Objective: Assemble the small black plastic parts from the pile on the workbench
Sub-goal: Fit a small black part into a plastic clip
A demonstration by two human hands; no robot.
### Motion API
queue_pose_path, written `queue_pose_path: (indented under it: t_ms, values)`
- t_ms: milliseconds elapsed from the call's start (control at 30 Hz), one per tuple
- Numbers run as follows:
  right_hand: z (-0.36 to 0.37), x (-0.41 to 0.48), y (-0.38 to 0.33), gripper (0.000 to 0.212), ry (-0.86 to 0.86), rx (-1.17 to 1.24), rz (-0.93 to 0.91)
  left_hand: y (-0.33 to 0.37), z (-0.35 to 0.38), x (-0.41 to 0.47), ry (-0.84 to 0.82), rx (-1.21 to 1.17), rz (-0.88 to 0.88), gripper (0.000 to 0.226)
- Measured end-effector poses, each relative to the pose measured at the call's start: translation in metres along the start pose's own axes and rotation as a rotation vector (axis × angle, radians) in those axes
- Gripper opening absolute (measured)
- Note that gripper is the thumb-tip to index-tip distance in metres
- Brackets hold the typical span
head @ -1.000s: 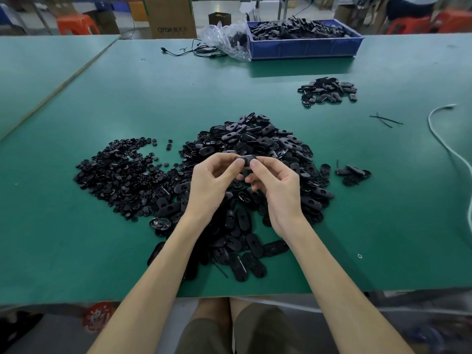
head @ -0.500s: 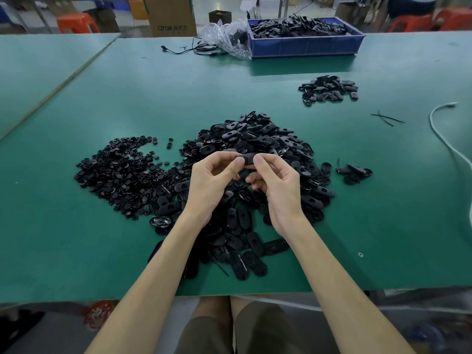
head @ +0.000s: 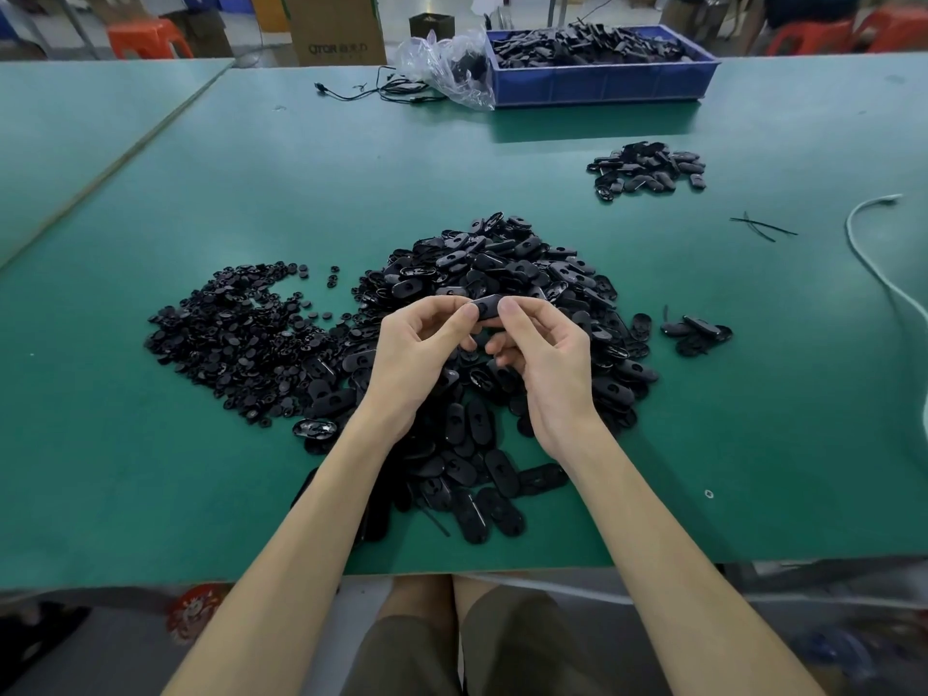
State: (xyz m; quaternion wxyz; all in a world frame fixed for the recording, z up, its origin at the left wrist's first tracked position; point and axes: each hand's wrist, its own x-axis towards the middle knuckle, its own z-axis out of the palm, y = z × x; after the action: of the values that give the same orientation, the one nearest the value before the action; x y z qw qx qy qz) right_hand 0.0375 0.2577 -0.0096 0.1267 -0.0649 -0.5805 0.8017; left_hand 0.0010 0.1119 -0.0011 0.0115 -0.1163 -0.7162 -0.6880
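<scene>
A small black oval part [head: 486,307] is held above the big pile of black oval shells [head: 507,273] in the middle of the green workbench [head: 351,183]. My left hand [head: 417,354] pinches its left end with thumb and fingertips. My right hand [head: 545,359] pinches its right end the same way. A second pile of small round black pieces [head: 241,334] lies to the left of my hands.
A few black parts [head: 695,331] lie just right of the big pile, and a small heap [head: 648,168] sits farther back right. A blue bin [head: 602,82] of black parts, a plastic bag [head: 447,67], a black cable [head: 381,90] and a white cord [head: 874,263] line the far and right sides.
Both hands stay together on the same part over the pile; the fingers have shifted slightly on it and the part now shows more between the thumbs.
</scene>
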Motion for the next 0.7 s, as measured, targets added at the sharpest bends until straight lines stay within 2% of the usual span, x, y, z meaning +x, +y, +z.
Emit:
queue_pose_path:
  t_ms: [700]
  values:
    - [0.0021, -0.0022, -0.0056, 0.008, 0.031, 0.041, 0.036, -0.0017, -0.0022, -0.0016, -0.048, -0.020, -0.017, 0.017]
